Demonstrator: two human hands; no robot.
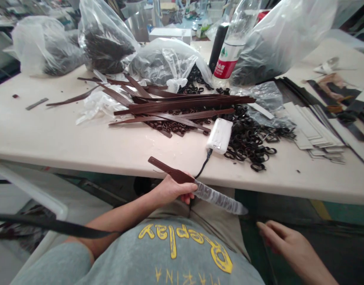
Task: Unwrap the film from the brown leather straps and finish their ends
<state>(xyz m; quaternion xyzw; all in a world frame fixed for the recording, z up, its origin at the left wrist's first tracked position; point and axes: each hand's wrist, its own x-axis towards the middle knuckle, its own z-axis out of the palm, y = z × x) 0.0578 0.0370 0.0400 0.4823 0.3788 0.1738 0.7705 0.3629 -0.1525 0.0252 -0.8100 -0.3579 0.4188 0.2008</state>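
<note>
My left hand [173, 190] is closed around a dark brown leather strap [177, 174], just in front of the table's near edge. The strap's narrow end points up to the left over the table. From the thumb toward the right, a wrinkled clear plastic sleeve [220, 198] covers the strap, its tip free. My right hand [278, 235] is apart from it, lower right of the sleeve tip. Its fingers are curled in, and nothing shows between them. Beyond the left hand, a pile of brown leather straps [184, 105] lies over small dark loops [247, 138].
A white power bank [220, 136] with a black cable [204, 164] sits near the table's front edge [81, 158]. Filled clear bags [105, 43] and a red-labelled bottle [226, 63] stand at the back. White strips [312, 126] lie at the right. A white bin [51, 202] is lower left.
</note>
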